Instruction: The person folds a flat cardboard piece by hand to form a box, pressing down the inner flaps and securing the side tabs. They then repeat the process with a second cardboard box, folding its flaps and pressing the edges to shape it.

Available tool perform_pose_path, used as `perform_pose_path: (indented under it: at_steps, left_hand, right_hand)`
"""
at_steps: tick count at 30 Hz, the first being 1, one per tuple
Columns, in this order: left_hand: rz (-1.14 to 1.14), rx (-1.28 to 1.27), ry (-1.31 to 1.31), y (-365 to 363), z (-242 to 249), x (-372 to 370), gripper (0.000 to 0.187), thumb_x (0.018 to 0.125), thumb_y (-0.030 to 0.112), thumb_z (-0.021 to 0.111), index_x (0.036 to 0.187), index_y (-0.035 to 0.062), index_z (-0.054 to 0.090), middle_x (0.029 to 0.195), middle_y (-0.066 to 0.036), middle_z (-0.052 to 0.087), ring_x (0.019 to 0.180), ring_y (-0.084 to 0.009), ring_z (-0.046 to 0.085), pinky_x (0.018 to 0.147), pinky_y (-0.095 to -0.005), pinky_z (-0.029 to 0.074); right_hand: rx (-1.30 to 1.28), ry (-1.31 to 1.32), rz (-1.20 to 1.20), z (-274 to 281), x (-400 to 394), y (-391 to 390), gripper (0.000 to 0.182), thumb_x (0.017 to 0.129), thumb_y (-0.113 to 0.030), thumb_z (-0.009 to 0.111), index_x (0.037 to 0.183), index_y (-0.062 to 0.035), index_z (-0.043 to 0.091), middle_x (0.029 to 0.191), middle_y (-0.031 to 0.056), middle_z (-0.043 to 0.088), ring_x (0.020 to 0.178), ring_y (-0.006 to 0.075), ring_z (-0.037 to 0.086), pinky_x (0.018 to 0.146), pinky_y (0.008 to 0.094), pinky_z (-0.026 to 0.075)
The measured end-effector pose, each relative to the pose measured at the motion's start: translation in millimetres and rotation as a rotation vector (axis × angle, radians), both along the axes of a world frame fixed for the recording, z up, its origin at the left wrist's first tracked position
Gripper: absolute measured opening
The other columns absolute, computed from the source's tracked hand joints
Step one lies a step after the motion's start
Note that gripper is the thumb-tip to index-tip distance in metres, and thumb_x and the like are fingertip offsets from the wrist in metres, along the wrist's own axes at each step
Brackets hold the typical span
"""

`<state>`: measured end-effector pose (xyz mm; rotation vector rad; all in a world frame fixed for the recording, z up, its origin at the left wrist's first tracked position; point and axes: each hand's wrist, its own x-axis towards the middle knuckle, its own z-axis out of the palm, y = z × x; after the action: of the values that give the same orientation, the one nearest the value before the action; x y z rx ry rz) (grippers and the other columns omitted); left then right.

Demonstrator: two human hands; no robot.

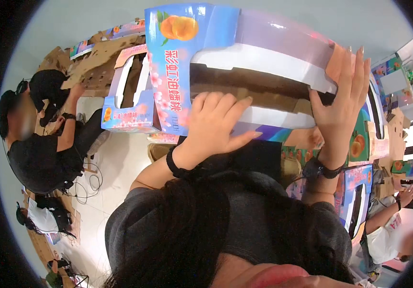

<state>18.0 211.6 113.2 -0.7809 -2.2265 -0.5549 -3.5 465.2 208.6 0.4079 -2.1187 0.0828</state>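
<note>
I hold a large blue and pink fruit carton (245, 29), printed with peaches and red characters, up in front of me. Its white-edged flaps and brown inside face me. My left hand (213, 127) presses flat on the lower flap near the carton's middle, fingers spread, with a black band on the wrist. My right hand (343, 93) grips the carton's right end, fingers up along the orange edge and thumb on the white flap. My dark shirt and hair fill the bottom of the view.
A second, same-printed carton (129, 103) stands on the floor at left. Behind it a person in black (43, 153) sits by flat brown cardboard (98, 57). More printed cartons (365, 139) are stacked at right, where a person in white (389, 235) sits.
</note>
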Motion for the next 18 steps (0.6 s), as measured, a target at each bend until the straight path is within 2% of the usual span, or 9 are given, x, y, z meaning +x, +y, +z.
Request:
perform_pose_path:
  at_steps: [2,5,8,11,14,18]
  left_hand:
    - [-0.004,0.003,0.012,-3,-2,3,0.065,0.082,0.061,0.064,0.123,0.0102,0.068,0.097,-0.007,0.058,0.094,-0.0274,0.054,0.091,-0.0443,0.037]
    - [-0.010,0.017,0.050,-4,-6,4,0.068,0.082,0.062,0.063,0.126,0.0100,0.068,0.096,-0.006,0.059,0.094,-0.0266,0.055,0.091,-0.0436,0.037]
    - [-0.030,0.033,0.065,-5,-9,6,0.069,0.082,0.061,0.065,0.128,0.0098,0.067,0.099,-0.006,0.061,0.095,-0.0261,0.056,0.092,-0.0428,0.039]
    - [-0.077,0.062,0.080,-9,-9,8,0.067,0.081,0.057,0.068,0.128,0.0100,0.067,0.104,-0.007,0.064,0.099,-0.0258,0.059,0.093,-0.0422,0.040]
    - [-0.124,0.093,0.097,-12,-11,7,0.061,0.081,0.051,0.072,0.126,0.0104,0.067,0.108,-0.007,0.066,0.101,-0.0259,0.060,0.093,-0.0418,0.042]
    - [-0.139,0.093,0.095,-16,-14,3,0.053,0.080,0.045,0.075,0.120,0.0112,0.069,0.107,-0.006,0.067,0.100,-0.0253,0.061,0.090,-0.0412,0.044]
  right_hand:
    - [0.048,-0.015,-0.058,5,-1,-5,0.091,0.068,-0.012,0.074,0.153,-0.0082,0.042,0.159,0.0152,0.038,0.147,0.0398,0.033,0.122,0.0539,0.022]
    - [0.024,-0.037,-0.008,3,-2,-2,0.087,0.065,-0.009,0.070,0.149,-0.0094,0.047,0.155,0.0113,0.044,0.145,0.0363,0.037,0.122,0.0559,0.019]
    - [-0.024,0.046,0.066,-2,-1,-2,0.081,0.063,-0.007,0.070,0.143,-0.0092,0.053,0.145,0.0110,0.051,0.140,0.0345,0.043,0.120,0.0573,0.020]
    - [-0.039,0.050,0.036,-5,10,-5,0.079,0.061,-0.005,0.071,0.139,-0.0082,0.056,0.136,0.0111,0.054,0.135,0.0327,0.046,0.119,0.0576,0.021]
    - [-0.055,0.040,0.008,-10,17,-1,0.080,0.059,-0.005,0.075,0.136,-0.0036,0.057,0.135,0.0148,0.053,0.130,0.0355,0.045,0.116,0.0511,0.028]
    - [-0.068,0.068,-0.011,-15,23,-2,0.081,0.057,-0.006,0.077,0.136,-0.0050,0.057,0.134,0.0146,0.053,0.130,0.0349,0.044,0.114,0.0496,0.031]
